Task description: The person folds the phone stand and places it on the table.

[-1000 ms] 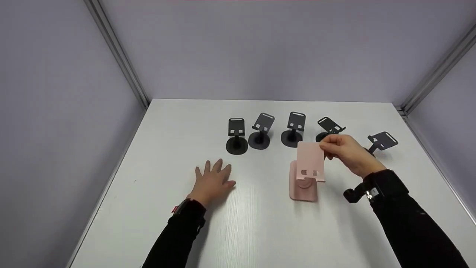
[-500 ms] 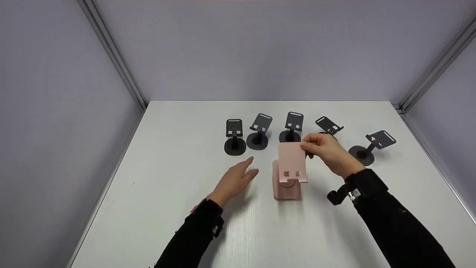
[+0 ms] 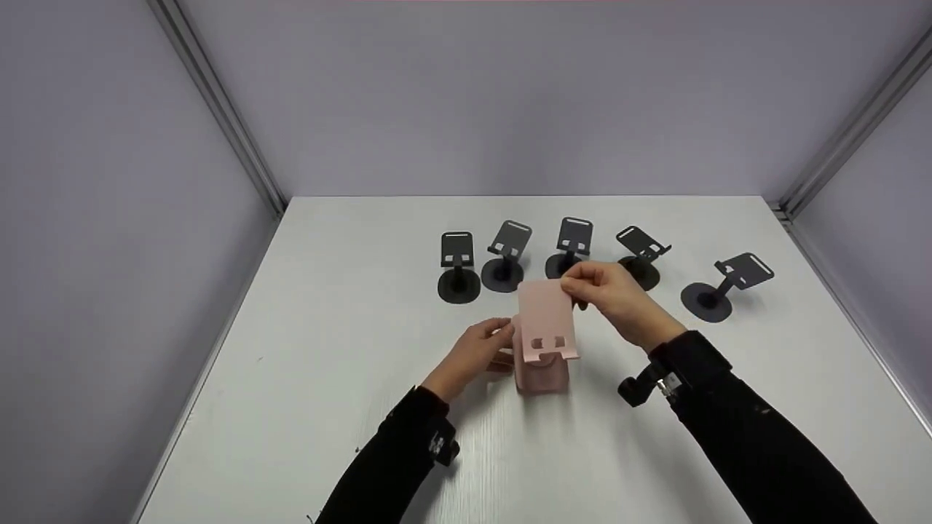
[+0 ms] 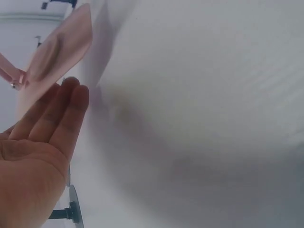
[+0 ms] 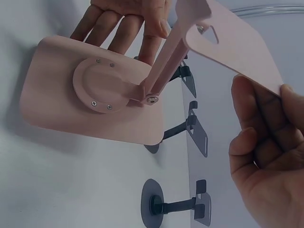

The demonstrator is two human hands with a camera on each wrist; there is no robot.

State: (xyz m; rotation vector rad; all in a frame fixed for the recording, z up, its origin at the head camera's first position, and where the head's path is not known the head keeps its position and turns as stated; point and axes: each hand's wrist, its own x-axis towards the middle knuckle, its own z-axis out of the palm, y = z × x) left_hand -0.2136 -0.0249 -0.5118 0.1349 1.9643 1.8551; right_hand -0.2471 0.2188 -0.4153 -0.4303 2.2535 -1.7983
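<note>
A pink phone stand (image 3: 546,313) is at the middle of the white table, its slotted plate tilted above a rounded rectangular base (image 5: 52,90). My right hand (image 3: 615,302) pinches the upper right corner of that plate between thumb and fingers. At the left edge of the base is my left hand (image 3: 473,356), its fingers (image 4: 64,123) fairly straight and reaching to the base's edge. The right wrist view shows the hinge arm (image 5: 166,66) joining plate and base. Whether the base lies fully flat on the table is hard to tell.
Several black phone stands with round bases stand in a row behind, from a black stand (image 3: 458,269) on the left to another black stand (image 3: 728,284) on the right. Grey-lilac panels (image 3: 466,94) border the white table (image 3: 313,291) at the back and sides.
The pink phone stand has shifted left with my right hand still pinching its plate. My left hand has come off its spread pose on the table and moved right to the base's edge.
</note>
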